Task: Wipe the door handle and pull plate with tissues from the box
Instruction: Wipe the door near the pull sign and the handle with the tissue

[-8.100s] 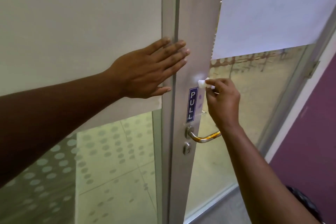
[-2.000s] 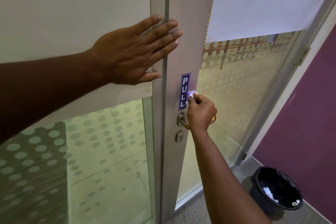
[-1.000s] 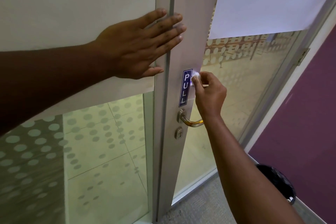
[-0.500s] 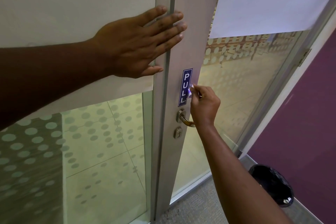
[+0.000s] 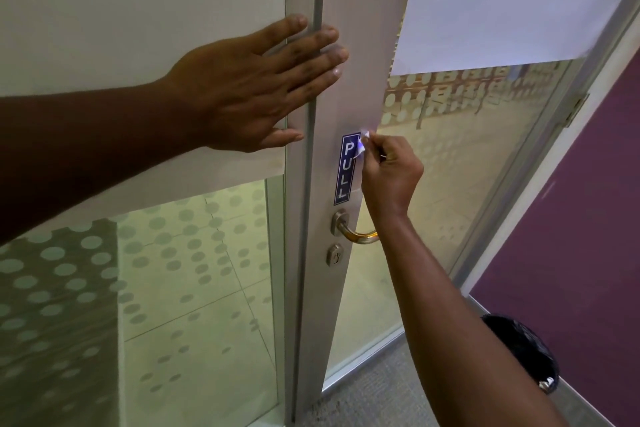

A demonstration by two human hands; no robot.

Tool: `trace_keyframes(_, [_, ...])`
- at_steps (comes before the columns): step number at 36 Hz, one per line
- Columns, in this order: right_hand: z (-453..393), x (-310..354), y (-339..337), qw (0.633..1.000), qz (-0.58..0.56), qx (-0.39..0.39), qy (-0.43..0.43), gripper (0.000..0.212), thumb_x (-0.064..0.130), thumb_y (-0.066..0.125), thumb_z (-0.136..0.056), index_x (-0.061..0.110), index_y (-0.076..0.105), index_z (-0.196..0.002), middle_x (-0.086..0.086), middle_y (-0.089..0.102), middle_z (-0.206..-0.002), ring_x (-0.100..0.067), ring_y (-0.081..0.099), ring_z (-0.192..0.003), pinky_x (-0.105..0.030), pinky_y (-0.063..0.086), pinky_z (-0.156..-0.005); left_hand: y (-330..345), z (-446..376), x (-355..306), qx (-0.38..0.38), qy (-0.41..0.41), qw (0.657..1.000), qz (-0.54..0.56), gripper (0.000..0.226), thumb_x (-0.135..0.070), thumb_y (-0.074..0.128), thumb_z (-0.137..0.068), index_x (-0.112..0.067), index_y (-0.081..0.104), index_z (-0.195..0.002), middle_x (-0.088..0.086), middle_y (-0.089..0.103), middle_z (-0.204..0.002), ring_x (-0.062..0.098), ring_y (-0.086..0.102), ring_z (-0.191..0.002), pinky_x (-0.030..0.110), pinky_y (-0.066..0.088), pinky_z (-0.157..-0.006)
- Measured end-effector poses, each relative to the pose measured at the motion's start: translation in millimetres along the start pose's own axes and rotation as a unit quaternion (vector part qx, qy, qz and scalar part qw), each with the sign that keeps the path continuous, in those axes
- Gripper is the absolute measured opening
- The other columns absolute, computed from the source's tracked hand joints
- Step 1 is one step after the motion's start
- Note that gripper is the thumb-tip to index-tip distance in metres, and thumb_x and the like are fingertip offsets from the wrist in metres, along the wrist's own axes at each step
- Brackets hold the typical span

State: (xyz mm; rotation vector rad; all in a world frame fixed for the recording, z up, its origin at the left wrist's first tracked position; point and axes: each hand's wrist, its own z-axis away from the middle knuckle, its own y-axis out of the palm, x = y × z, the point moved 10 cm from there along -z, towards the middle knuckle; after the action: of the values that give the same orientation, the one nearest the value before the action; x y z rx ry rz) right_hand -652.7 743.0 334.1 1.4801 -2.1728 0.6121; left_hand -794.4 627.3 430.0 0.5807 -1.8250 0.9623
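Left hand (image 5: 252, 90): flat and spread, palm pressed on the glass panel and frame, fingertips reaching across the seam onto the door stile (image 5: 360, 80); grasps nothing.
Right hand (image 5: 389, 172): fingers pinched around a small white tissue wad (image 5: 364, 139), pressed to the upper right edge of the pull plate.
Pull plate (image 5: 346, 168): blue vertical strip reading PULL, fixed to the stile above the handle.
Door handle (image 5: 353, 230): metal lever on a round rose, below the plate; wrist passes in front of its far end, not touching that I can tell.
Keyhole (image 5: 335, 255): just beneath the handle.
Bin (image 5: 526, 350): black-lined, on the carpet, lower right, partly behind the right forearm.
Paper sheet (image 5: 512, 0): covers the upper door glass.
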Motion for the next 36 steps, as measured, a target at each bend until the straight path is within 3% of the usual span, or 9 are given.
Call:
trace_keyframes(7, [28,-16,5,0.999,0.025,0.014,0.026,0.009,0.005,0.074,-0.085,0.005,0.077,-0.094,-0.007,0.070,-0.078,-0.014,0.062,-0.066,-0.028,0.053,-0.061,-4,0,0,-0.003,-0.003,1.000,0.005,0.087,-0.056,-0.020,-0.096,0.003,-0.016,-0.159,0.030,-0.014,-0.167,0.043,-0.012,-0.157,0.053,0.005,-0.128])
trace_keyframes(14, [47,-56,7,0.980,0.046,0.108,0.161,0.014,0.021,0.070,-0.090,0.014,0.078,-0.098,0.000,0.075,-0.086,-0.012,0.068,-0.077,-0.021,0.055,-0.072,-2,1,1,0.015,-0.006,1.000,-0.012,0.087,-0.054,-0.026,-0.093,0.004,-0.019,-0.158,0.031,-0.017,-0.166,0.044,-0.013,-0.156,0.053,0.004,-0.128])
trace_keyframes(17, [30,-55,-1,0.976,0.001,0.093,0.196,0.020,0.028,0.065,-0.091,0.018,0.077,-0.104,0.004,0.077,-0.087,-0.007,0.070,-0.078,-0.024,0.057,-0.075,-2,2,0,0.019,-0.003,1.000,-0.020,0.087,-0.055,-0.025,-0.094,0.003,-0.018,-0.159,0.030,-0.015,-0.166,0.044,-0.013,-0.157,0.053,0.005,-0.128])
trace_keyframes(21, [-8,-22,-6,0.987,-0.041,0.064,0.143,0.016,0.030,0.069,-0.090,0.021,0.074,-0.101,0.012,0.072,-0.082,-0.001,0.068,-0.074,-0.014,0.055,-0.067,-3,1,0,0.022,-0.002,1.000,-0.020,0.088,-0.054,-0.026,-0.094,0.003,-0.016,-0.159,0.030,-0.013,-0.167,0.043,-0.012,-0.157,0.052,0.006,-0.128])
trace_keyframes(25, [-22,4,0,0.998,0.009,0.056,0.039,0.015,0.022,0.070,-0.091,0.013,0.076,-0.101,0.003,0.070,-0.087,-0.005,0.062,-0.076,-0.010,0.049,-0.069,-1,1,1,0.024,-0.003,0.999,-0.023,0.088,-0.054,-0.026,-0.093,0.004,-0.017,-0.159,0.030,-0.014,-0.167,0.044,-0.014,-0.156,0.052,0.005,-0.128])
trace_keyframes(28, [-11,5,2,0.998,0.031,0.044,0.009,0.013,0.020,0.070,-0.092,0.011,0.076,-0.100,0.003,0.068,-0.087,-0.003,0.058,-0.073,-0.006,0.045,-0.066,-1,1,1,0.016,-0.002,1.000,-0.018,0.087,-0.054,-0.024,-0.095,0.005,-0.018,-0.158,0.030,-0.014,-0.167,0.043,-0.015,-0.156,0.052,0.006,-0.128])
trace_keyframes(30, [1,1,3,0.998,0.045,0.037,0.008,0.013,0.016,0.070,-0.091,0.010,0.076,-0.100,-0.001,0.069,-0.086,-0.005,0.058,-0.072,-0.009,0.047,-0.064,-3,1,2,0.013,-0.004,1.000,-0.012,0.086,-0.054,-0.023,-0.095,0.004,-0.018,-0.158,0.030,-0.015,-0.167,0.043,-0.014,-0.157,0.052,0.008,-0.128])
trace_keyframes(34, [23,-10,7,0.998,0.042,0.035,0.021,0.014,0.011,0.070,-0.090,0.007,0.075,-0.103,-0.006,0.070,-0.089,-0.014,0.064,-0.074,-0.030,0.057,-0.068,-3,1,2,0.006,-0.005,1.000,0.006,0.086,-0.056,-0.020,-0.096,0.003,-0.017,-0.159,0.030,-0.015,-0.167,0.042,-0.014,-0.157,0.052,0.008,-0.128])
trace_keyframes(36, [29,-13,9,0.998,0.050,0.034,0.026,0.015,0.011,0.070,-0.090,0.006,0.075,-0.104,-0.006,0.071,-0.090,-0.011,0.063,-0.075,-0.026,0.056,-0.069,-2,1,1,0.001,-0.003,1.000,0.009,0.086,-0.056,-0.020,-0.096,0.004,-0.017,-0.159,0.030,-0.016,-0.167,0.042,-0.014,-0.157,0.052,0.007,-0.128])
